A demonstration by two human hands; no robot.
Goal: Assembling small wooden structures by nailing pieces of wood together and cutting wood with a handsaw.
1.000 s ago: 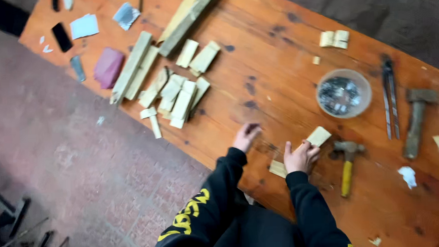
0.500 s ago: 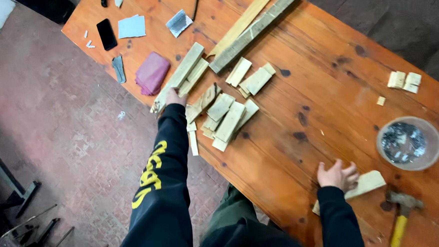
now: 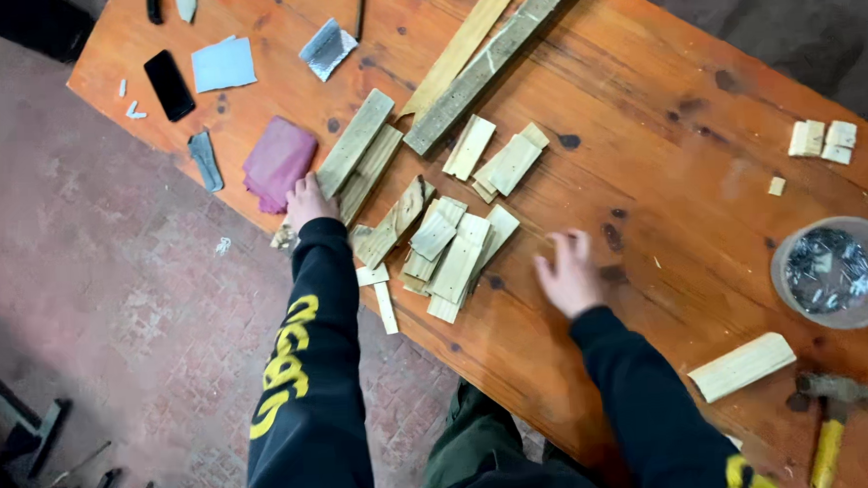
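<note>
Far to my left on the desk lie a black phone, a pale blue sheet and a grey scrap, with a small grey tool near the edge. Next comes a folded pink cloth, and my left hand rests just beside it, fingers laid against the lower end of a flat wooden slat that lies doubled on another. I cannot tell whether that grip has closed on the slat or only touches it; the fingers are mostly hidden from here.

Right of that hand sits a loose heap of short wood offcuts, some stacked across each other, with two thin slivers hanging near the desk's edge. Above the heap, two long battens run diagonally toward the top of the view, and a smaller cluster of short blocks lies between them and the heap.

My right hand hovers over bare desk just right of the heap, blurred, fingers spread and loose, gripping nothing.

Further right stands a clear round tub of nails, a single wood block below it, and a hammer with a yellow handle at the corner. Two small pale blocks lie well apart near the far edge.
</note>
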